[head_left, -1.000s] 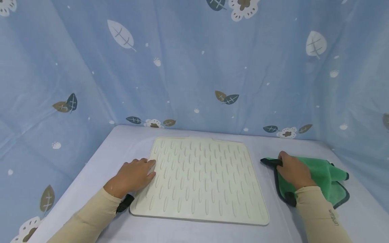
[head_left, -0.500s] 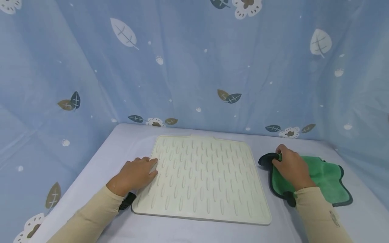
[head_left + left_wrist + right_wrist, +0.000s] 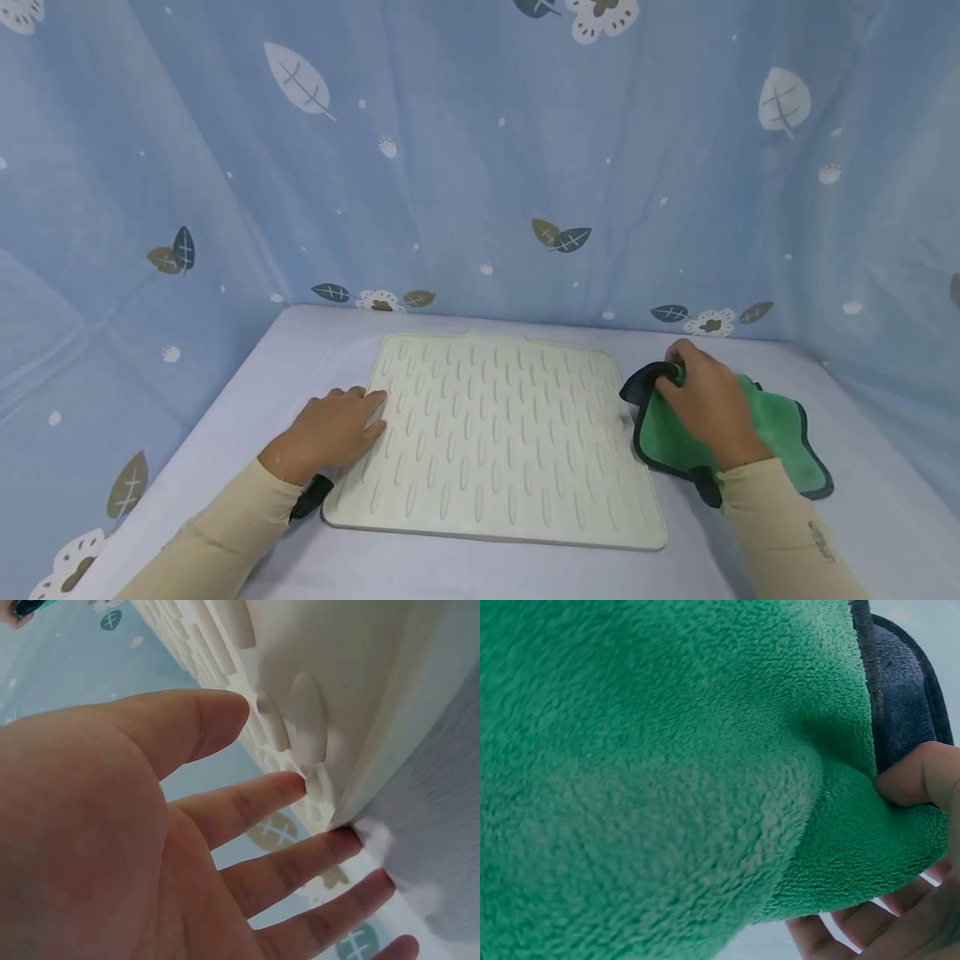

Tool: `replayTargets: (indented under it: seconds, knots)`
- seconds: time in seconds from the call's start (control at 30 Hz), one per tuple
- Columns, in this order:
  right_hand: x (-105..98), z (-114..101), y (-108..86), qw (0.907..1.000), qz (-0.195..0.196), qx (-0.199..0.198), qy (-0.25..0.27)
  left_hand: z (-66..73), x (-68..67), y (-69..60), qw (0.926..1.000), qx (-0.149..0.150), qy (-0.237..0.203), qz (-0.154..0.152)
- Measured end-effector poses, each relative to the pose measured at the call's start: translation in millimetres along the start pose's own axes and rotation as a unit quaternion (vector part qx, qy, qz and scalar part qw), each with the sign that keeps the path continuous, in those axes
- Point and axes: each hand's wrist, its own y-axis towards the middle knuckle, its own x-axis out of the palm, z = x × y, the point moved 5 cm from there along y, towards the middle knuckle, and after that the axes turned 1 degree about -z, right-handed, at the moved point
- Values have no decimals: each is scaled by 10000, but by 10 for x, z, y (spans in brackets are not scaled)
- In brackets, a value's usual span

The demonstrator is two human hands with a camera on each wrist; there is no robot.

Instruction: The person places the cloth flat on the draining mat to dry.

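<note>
At the far left, the side panel of a blue curtain [image 3: 450,167] printed with leaves, flowers and paw marks borders the surface [image 3: 420,571], which has a white covering; the curtain continues behind it and along the right. From the lower left extends a beige left sleeve [image 3: 217,533], with a black item [image 3: 311,497] at the wrist, its nature not determinable. The left hand [image 3: 326,437] is released: thumb and fingers are extended, and in the left wrist view they are spread, with fingertips at the edge of the mat. The cream mat [image 3: 495,442] lies flat at the middle of the surface; rows of raised elongated ridges cover its face, its corners are rounded, and a shallow tab projects from its far edge. At the mat's right side is a green cloth [image 3: 780,433] with dark edging and a dark grey reverse face, seen at a turned-over corner. That corner overlaps the mat's right edge in the head view; contact cannot be confirmed. The right hand [image 3: 708,404] grasps the cloth near this corner, thumb on top and fingers beneath, the remainder of the cloth spreading rightward. A beige right sleeve [image 3: 780,525], marked with small lettering, enters from the lower right.
</note>
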Motion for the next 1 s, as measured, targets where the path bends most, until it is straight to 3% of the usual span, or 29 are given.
replayTargets:
  seconds: [0.37, 1.0]
  knots:
    - [-127, -306, -34, 9946, 779, -665, 176, 4, 13, 8, 10000, 23, 11, 11]
    - [-243, -660, -121, 9867, 1094, -1181, 239, 21, -24, -12, 9999, 94, 78, 122]
